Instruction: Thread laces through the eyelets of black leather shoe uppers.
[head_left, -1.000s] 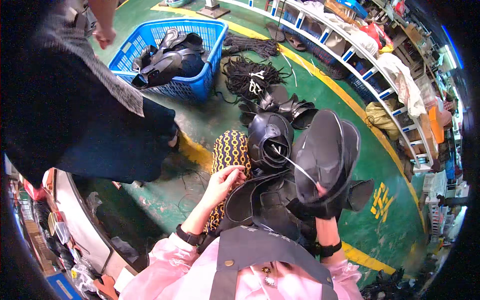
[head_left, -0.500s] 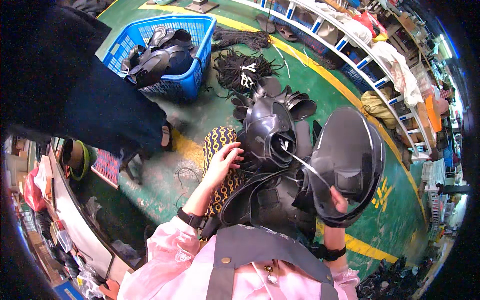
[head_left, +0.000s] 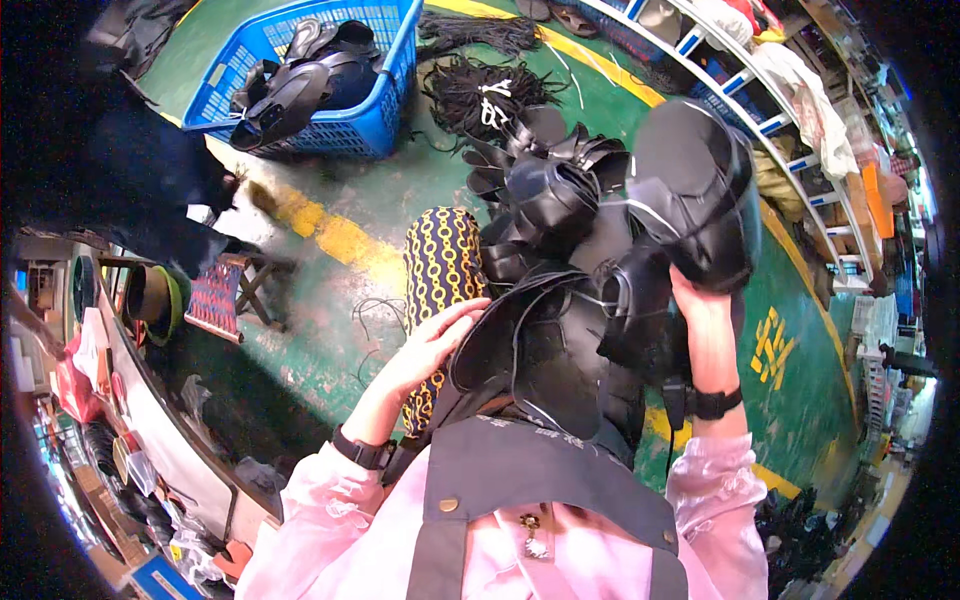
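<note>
My right hand [head_left: 703, 312] grips a stack of curved black leather shoe pieces [head_left: 692, 175] by its near end, holding it up at the right. Fingers extended, my left hand [head_left: 438, 345] lies over the black cloth with a yellow chain pattern [head_left: 441, 255], which seems to cover my left knee. Its fingertips meet the edge of more black shoe pieces [head_left: 555, 350] across my lap. Beyond these, several glossy black shoe uppers [head_left: 550, 195] sit in a heap. Part of my right hand is hidden behind the stack.
A blue plastic basket [head_left: 395, 110] with black shoe parts stands at the far left. Bundles of black laces [head_left: 490, 95] lie on the green floor. A person in dark clothes [head_left: 110, 190] is at the left, near a small stool [head_left: 225, 295]. White racks [head_left: 745, 85] line the right.
My right hand has carried the black stack farther away from me and turned it. My left hand has come nearer to the lap pieces. The person's foot at the left has moved back leftward.
</note>
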